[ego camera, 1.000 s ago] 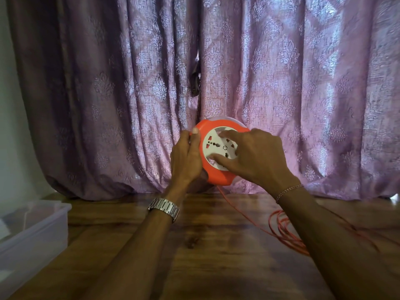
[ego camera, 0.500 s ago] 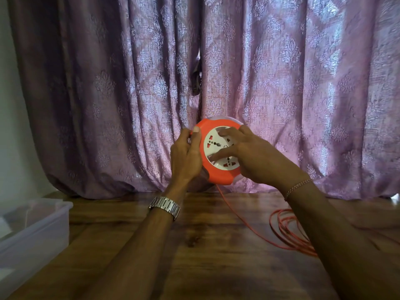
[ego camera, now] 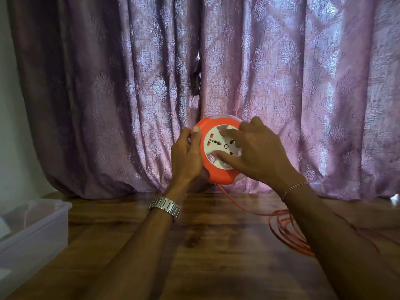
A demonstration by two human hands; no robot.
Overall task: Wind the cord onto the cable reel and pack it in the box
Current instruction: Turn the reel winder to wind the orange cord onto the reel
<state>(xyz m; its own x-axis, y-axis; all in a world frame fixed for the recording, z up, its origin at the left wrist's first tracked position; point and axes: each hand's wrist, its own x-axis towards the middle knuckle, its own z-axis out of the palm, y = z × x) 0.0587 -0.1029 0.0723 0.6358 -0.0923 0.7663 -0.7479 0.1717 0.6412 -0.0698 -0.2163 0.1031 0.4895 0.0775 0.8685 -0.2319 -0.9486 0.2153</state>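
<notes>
Cable reel (ego camera: 213, 174) in left hand (ego camera: 186, 156) grip (right hand (ego camera: 257, 156) fingers on hub).

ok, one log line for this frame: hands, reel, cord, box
left hand: grips cable reel rim | right hand: fingers on white face | cord: loose on table | box: empty-looking, left

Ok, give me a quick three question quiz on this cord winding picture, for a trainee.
1. True or false: all the cord is wound onto the reel.
2. Which hand grips the reel's orange rim?
3. The clear box sits: A) left on the table, B) behind the reel, C) under the cord.

Key: 1 false, loops lie on the table. 2 the left hand; the right hand has fingers on the white socket face. 3 A.
</notes>
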